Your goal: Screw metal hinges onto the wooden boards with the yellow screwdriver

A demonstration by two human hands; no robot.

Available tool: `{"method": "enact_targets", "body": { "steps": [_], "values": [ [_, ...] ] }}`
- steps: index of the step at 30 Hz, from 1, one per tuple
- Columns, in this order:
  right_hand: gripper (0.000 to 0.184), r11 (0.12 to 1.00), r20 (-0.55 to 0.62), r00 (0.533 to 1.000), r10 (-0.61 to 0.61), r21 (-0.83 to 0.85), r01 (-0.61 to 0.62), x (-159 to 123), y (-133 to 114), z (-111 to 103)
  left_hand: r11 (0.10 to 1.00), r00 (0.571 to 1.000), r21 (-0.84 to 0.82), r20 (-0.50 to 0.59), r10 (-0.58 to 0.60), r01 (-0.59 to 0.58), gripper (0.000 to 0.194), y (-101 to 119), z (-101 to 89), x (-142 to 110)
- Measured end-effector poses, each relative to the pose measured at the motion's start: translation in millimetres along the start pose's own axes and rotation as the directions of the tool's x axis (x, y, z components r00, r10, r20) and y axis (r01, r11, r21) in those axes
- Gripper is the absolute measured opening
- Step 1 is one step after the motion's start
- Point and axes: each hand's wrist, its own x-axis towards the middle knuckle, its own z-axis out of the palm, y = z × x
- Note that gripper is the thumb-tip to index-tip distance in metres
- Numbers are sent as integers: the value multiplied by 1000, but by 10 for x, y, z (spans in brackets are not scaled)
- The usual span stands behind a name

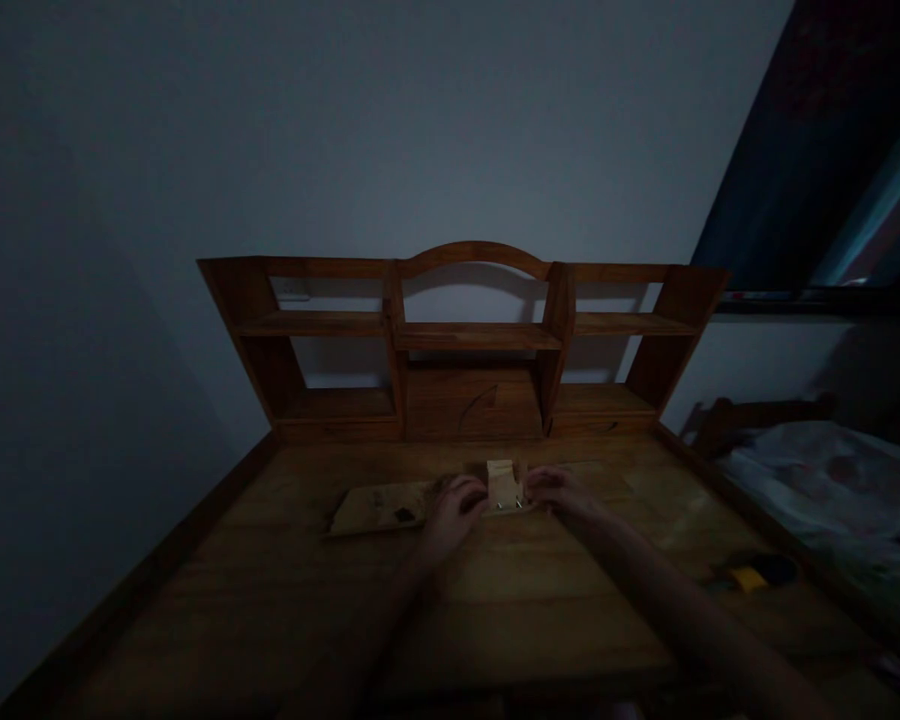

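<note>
A flat tan piece of cardboard (pixel 379 505) with a dark mark lies on the desk. Joined or close to its right end is a small pale cardboard part (pixel 504 482) with tiny shiny bits along its near edge; the dim light hides how they connect. My left hand (pixel 454 508) has its fingers curled on the cardboard just left of the pale part. At the pale part's right side, my right hand (pixel 559 488) pinches the edge with bent fingers. The fingertips of both hands are partly hidden.
The wooden desk (pixel 525 610) has a shelf unit (pixel 474 400) along its back, against the wall. To the right lies a yellow and black object (pixel 750 578), too dark to name. Beyond the desk's right edge is a bed-like surface with pale plastic or cloth (pixel 817 470).
</note>
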Motion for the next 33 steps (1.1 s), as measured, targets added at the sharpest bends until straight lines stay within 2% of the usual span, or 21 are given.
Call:
{"method": "enact_targets", "body": {
  "steps": [2,5,8,11,17,21,24,27,29,30,33],
  "values": [
    [37,1000,40,999,-17,-11,17,-71,-10,-16,1000,1000,-11,12,14,-14,14,29,-5,-4],
    [31,998,131,991,-25,-53,32,-199,-43,-45,996,992,-54,98,80,-75,20,66,2,-31],
    [26,993,186,982,-39,-103,59,-323,-74,-56,993,974,-45,191,120,-114,46,78,14,-74],
    [27,988,166,984,-65,-130,88,-419,-74,-44,993,966,6,231,113,-117,67,57,20,-111],
    [29,983,-16,990,-140,-125,137,-594,-21,-72,988,964,103,252,90,-119,74,4,22,-129],
    [25,986,-178,973,-147,-109,129,-779,-81,-229,974,958,173,270,93,-144,73,14,-3,-133],
    [23,983,-278,947,-158,-133,125,-1002,-180,-457,921,962,347,256,91,-180,75,-33,-66,-136],
    [24,971,-408,891,-200,-202,125,-1303,-210,-759,846,978,511,201,59,-156,84,-173,-157,-110],
    [28,970,-459,865,-201,-219,109,-1525,-154,-971,829,982,544,184,29,-127,89,-290,-220,-66],
    [30,970,-510,838,-197,-225,91,-1634,-105,-1073,828,982,548,189,15,-118,89,-344,-250,-36],
    [35,981,-609,774,-170,-178,76,-1941,93,-1342,828,965,547,260,-29,-123,87,-461,-329,66]
  ]
}}
